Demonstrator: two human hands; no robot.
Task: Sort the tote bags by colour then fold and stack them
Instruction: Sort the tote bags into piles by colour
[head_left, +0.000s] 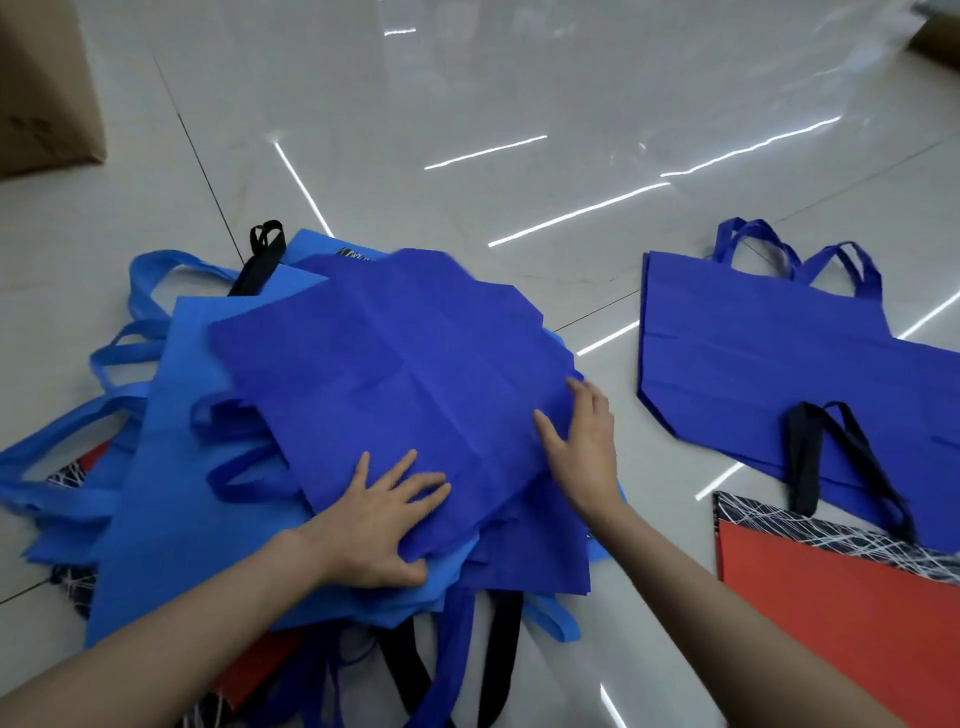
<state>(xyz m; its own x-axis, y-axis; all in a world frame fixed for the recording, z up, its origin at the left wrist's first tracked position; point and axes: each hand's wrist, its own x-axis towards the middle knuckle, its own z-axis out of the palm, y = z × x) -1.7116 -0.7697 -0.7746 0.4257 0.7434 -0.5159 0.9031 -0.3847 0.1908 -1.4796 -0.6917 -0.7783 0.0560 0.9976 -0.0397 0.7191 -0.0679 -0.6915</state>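
Note:
A mixed pile of tote bags lies on the floor in front of me. On top is a dark blue tote bag (395, 374), lying flat with its handles at the left. My left hand (384, 519) rests on its near edge, fingers spread and thumb curled at the edge. My right hand (582, 441) lies on its right edge, fingers apart. Under it are light blue tote bags (171, 493) and red ones with black patterned tops (78, 467). To the right, a dark blue tote bag (753, 364) lies flat alone, and a red tote bag with black handles (831, 613) lies nearer me.
The floor is glossy pale tile (519, 130) with light reflections. A cardboard box (41, 88) stands at the far left, another box corner (935, 36) at the far right. Loose black and blue handles (467, 654) trail from the pile toward me.

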